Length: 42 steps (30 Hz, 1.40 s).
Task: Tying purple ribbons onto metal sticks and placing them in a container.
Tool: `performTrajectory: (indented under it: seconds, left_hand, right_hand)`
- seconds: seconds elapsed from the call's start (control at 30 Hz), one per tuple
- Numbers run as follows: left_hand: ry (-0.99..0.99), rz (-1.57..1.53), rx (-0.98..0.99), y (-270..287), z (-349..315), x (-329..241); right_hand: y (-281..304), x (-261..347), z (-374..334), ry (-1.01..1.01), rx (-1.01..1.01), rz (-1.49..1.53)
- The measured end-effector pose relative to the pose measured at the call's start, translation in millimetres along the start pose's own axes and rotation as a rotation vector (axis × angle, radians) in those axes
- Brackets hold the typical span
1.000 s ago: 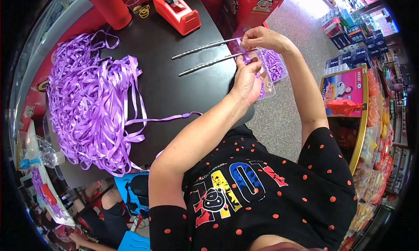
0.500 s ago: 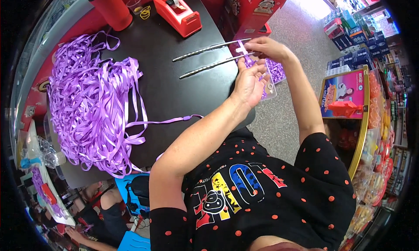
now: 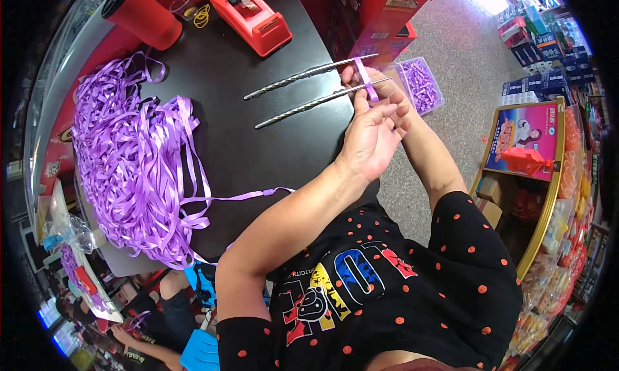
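Note:
A purple ribbon (image 3: pixel 365 76) crosses two twisted metal rods (image 3: pixel 303 106) near their right ends, wrapped around both. My left hand (image 3: pixel 374 135), palm up, pinches at the ribbon's lower part with thumb and forefinger; its other fingers are loosely curled. Behind the rods, my right hand (image 3: pixel 394 95) has its fingers bent around the ribbon, partly covered by it and by the rods. A thin purple strap (image 3: pixel 242 195) with a small clasp runs from a big heap of purple ribbons (image 3: pixel 138 171) on the dark table (image 3: pixel 235 158) toward my left forearm.
Beyond my right hand is a clear box of small purple pieces (image 3: pixel 422 87). A red tape dispenser (image 3: pixel 255 19), yellow rubber bands (image 3: pixel 202 16) and a red cup (image 3: pixel 145 16) stand at the table's far side. A large red carton (image 3: pixel 380 22) is at the back. Another person (image 3: pixel 151 345) sits at lower left.
My right hand has moved left and down, behind the rods. The ribbon now lies across both rods, closer to my left fingers. More of the clear box shows, and the whole view has shifted slightly.

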<state>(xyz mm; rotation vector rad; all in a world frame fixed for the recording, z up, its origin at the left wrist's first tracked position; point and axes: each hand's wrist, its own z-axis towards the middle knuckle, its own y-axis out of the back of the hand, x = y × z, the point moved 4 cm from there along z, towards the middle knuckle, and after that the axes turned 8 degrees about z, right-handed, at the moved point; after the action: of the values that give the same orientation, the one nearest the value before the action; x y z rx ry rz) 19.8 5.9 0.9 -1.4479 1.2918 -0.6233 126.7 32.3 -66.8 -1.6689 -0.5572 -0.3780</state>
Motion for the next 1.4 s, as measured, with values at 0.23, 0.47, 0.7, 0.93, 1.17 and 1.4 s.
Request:
performTrajectory:
  seconds: [0.23,0.47,0.7,0.93,1.17,1.4]
  left_hand:
    - [-0.013,0.021,0.008,3,0,1]
    - [-0.052,0.115,0.015,1,1,1]
    - [-0.071,0.101,-0.01,0,-2,3]
    - [-0.096,0.031,0.034,1,0,4]
    - [-0.088,0.028,0.027,-2,-2,1]
    - [-0.061,0.016,0.047,-5,-3,1]
  right_hand:
    - [19,13,8,-0.081,-0.071,-0.115]
    - [-2,55,-9,-0.196,-0.124,-0.371]
    - [-21,71,-17,-0.218,-0.269,-0.588]
    - [-36,76,-28,-0.131,-0.31,-0.654]
    - [-24,89,-38,-0.129,-0.404,-0.664]
    - [-4,80,-28,-0.173,-0.312,-0.629]
